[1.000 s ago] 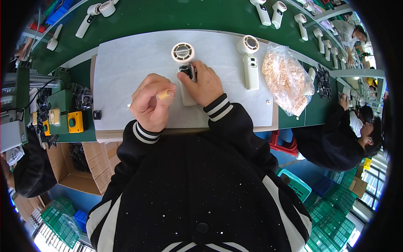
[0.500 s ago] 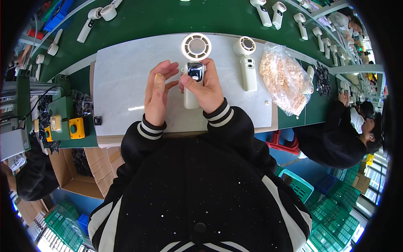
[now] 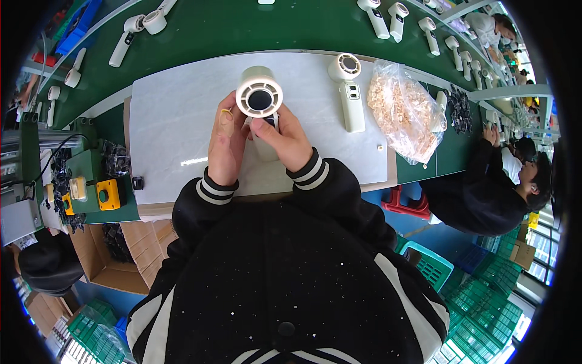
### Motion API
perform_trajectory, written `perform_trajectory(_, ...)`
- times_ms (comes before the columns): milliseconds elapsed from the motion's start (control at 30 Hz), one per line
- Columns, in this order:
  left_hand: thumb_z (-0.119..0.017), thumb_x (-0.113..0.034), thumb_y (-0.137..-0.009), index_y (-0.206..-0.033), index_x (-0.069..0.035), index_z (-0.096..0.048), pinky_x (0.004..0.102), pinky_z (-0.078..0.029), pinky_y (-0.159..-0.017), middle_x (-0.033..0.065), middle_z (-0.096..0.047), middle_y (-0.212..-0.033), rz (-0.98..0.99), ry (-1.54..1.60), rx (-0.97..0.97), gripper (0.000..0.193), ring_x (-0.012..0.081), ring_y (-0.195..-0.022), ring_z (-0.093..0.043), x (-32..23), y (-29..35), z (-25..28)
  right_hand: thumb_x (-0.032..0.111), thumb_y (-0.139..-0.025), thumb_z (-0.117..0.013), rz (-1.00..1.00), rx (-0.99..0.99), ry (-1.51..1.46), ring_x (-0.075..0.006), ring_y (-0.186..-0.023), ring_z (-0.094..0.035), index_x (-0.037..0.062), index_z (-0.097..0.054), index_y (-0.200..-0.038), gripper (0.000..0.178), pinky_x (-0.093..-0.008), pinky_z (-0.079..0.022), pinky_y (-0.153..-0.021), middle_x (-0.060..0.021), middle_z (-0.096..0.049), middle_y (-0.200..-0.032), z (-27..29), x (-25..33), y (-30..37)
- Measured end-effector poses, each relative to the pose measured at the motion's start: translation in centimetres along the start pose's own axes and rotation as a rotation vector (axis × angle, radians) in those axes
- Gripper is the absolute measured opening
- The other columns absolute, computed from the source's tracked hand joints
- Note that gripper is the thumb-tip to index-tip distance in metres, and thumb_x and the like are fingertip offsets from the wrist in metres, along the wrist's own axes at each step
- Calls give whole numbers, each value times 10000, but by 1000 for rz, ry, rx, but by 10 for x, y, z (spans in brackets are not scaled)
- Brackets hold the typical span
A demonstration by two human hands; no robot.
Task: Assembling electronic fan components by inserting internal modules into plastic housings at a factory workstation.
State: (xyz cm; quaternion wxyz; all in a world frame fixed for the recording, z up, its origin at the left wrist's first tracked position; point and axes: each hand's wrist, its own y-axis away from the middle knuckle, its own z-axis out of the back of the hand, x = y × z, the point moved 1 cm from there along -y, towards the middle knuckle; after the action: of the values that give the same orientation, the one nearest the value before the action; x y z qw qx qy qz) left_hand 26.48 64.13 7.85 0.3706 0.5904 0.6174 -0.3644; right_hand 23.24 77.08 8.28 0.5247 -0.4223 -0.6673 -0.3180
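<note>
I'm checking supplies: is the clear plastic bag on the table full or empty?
Mostly filled, not empty: small pale pieces show through the clear plastic bag.

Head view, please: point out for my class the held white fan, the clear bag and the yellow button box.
White fan [image 3: 260, 99]: head view, dark disc centring its round end.
Clear bag [image 3: 402, 114]: head view, its bulging middle.
Yellow button box [image 3: 111, 195]: head view, its yellow face.

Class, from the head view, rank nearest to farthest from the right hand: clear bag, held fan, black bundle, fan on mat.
1. Held fan: in right hand
2. Fan on mat: to that hand's right
3. Clear bag: farther right
4. Black bundle: farthest right
</note>
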Motion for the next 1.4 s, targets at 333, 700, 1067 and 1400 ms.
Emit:
perform_trajectory(333,-307,-477,-1025,-1415,-75,-362,326,-333,-983,47,-477,-1361,62,43,-63,563,155,-1205,-441,5,1,-6,59,-916,-609,43,-111,-85,-88,-781,-561,-4,-616,-1117,210,-245,-467,-696,-8,-622,-871,-2,2,-2)
perform_trajectory(700,-277,-388,-1051,-1398,14,-361,328,-265,-1098,110,-440,-1412,68,-2,-108,538,188,-1310,-374,18,-16,-11,249,-992,-526,-11,-107,-46,-110,-998,-484,40,-527,-1267,346,-280,-407,-878,-28,-537,-1127,6,-5,-23)
perform_trajectory(1067,-335,-423,-1019,-1352,-12,-422,358,-346,-1039,172,-590,-1175,-167,-669,-268,536,286,-1143,-547,18,-142,14,234,-908,-640,293,-285,880,-297,-1064,-554,37,-567,-1189,351,-388,-450,-911,-146,-565,-1126,72,41,-24)
perform_trajectory(1400,-454,-590,-897,-1339,-155,-469,541,-251,-1030,121,-437,-1352,-206,-1563,-468,620,341,-1271,-363,30,-307,72,60,-932,-546,293,-877,829,-163,-884,-627,12,-639,-1028,142,-278,-486,-780,-77,-676,-963,230,75,74)
